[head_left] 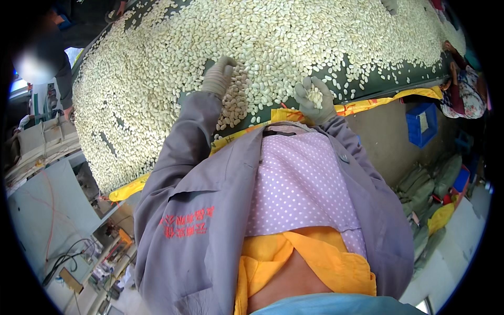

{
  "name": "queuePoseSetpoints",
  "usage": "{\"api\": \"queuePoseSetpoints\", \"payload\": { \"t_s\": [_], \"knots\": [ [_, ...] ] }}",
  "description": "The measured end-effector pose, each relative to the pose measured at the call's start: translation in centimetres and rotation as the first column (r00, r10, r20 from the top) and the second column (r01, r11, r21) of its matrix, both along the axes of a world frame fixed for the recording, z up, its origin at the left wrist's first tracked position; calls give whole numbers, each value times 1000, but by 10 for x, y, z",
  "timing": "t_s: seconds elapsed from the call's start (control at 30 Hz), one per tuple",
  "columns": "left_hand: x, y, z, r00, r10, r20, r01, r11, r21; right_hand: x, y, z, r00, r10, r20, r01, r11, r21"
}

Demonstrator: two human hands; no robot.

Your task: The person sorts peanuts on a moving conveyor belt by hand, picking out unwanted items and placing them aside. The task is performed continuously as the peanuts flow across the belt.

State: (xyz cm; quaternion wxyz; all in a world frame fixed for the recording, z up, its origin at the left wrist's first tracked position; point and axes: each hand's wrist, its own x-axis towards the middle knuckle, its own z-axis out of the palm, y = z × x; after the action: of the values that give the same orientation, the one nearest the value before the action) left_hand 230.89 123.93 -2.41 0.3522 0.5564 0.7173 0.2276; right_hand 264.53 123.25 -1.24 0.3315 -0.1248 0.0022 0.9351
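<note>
A thick spread of white beans (275, 35) covers a dark green table surface (252, 125). My left hand (219, 76), in a pale grey glove, reaches over the beans with its fingers bent down among them; whether it grips any is hidden. Beside its wrist lies a patch of slightly browner beans (235, 98). My right hand (315, 101), gloved too, is turned palm up near the table's front edge. Its curled fingers cup a small heap of white beans (315, 97).
Yellow sheeting (386, 103) runs along the table's near edge. A blue crate (422, 125) with pale contents and several full sacks (417, 189) are on the right. Other people's hands (453, 59) show at the table's right end. Cables (65, 258) hang at lower left.
</note>
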Motion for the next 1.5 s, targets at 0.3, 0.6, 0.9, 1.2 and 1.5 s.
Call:
{"api": "queuePoseSetpoints", "payload": {
  "t_s": [0.3, 0.6, 0.9, 1.2, 1.5],
  "knots": [
    [69, 6, 11, 950, -204, -235, 133, 949, -285, 25, 12, 1, 997, 31, 74, -33, 999, 19],
    [62, -12, -20, 787, 188, 588, -124, 981, -147, 47, 25, 7, 994, 44, 101, -41, 999, -26],
    [160, 43, -3, 806, -41, 591, 193, 961, -197, 71, 40, 4, 996, 72, 44, -73, 997, 7],
    [-44, 67, -80, 808, 583, 84, -589, 803, 90, 87, 54, 3, 993, 84, 85, -83, 996, -7],
    [128, 168, 5, 918, 12, -395, -98, 975, -199, 114, 65, 7, 987, 38, 159, -34, 999, -29]
  ]
}}
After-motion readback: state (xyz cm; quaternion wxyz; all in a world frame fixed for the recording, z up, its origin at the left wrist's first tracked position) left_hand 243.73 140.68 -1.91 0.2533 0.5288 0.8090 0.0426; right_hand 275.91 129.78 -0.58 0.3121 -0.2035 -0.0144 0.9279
